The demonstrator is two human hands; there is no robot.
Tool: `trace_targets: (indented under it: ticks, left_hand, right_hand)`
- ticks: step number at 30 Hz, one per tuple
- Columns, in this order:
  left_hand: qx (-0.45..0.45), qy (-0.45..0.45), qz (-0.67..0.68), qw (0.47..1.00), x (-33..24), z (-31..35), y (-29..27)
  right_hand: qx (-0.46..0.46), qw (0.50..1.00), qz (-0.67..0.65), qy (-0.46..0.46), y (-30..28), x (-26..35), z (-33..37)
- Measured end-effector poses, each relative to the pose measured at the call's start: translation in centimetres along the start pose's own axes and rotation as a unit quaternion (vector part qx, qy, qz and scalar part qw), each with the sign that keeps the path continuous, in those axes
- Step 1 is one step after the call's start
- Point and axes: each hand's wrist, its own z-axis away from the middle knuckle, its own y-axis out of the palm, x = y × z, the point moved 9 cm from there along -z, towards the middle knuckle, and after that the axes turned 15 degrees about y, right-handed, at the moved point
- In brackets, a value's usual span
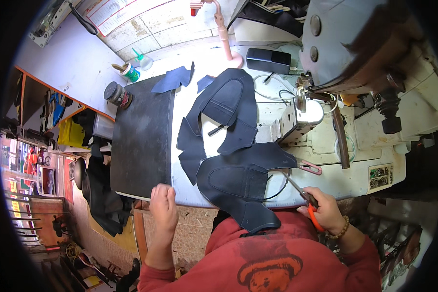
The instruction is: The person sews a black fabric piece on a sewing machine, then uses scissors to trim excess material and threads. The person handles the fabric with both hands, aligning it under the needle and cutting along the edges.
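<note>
My right hand (326,211) is closed around a pair of scissors (307,197) with orange handles, their blades pointing away over the table's front edge. Left of the blades lies a dark, stitched upper-like piece (233,177), its lower flap hanging over the edge against my red top. Beside it curves a thin black cord (279,193). My left hand (164,207) is curled into a fist by the table edge, near a black mat (143,141); its palm side is hidden. A second, similar dark piece (247,97) lies farther back.
A sewing machine (301,114) stands on the right, with a pink loop-shaped tool (310,167) near it. Dark scraps (174,80), a dark jar (118,95), a green tub (130,73), a black box (268,60) and a pink lamp stand (232,59) are at the back.
</note>
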Motion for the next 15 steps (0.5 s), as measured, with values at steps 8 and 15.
trace_targets:
  ticks: [8,15]
  left_hand:
    - [0.128,-0.36,0.563,0.732,-3.5,11.1,13.0]
    - [0.124,-0.429,0.558,0.699,-7.1,7.1,13.1]
  right_hand:
    - [-0.004,1.0,-0.018,0.003,0.4,-0.6,0.3]
    - [-0.001,1.0,-0.025,-0.002,0.8,-0.4,0.9]
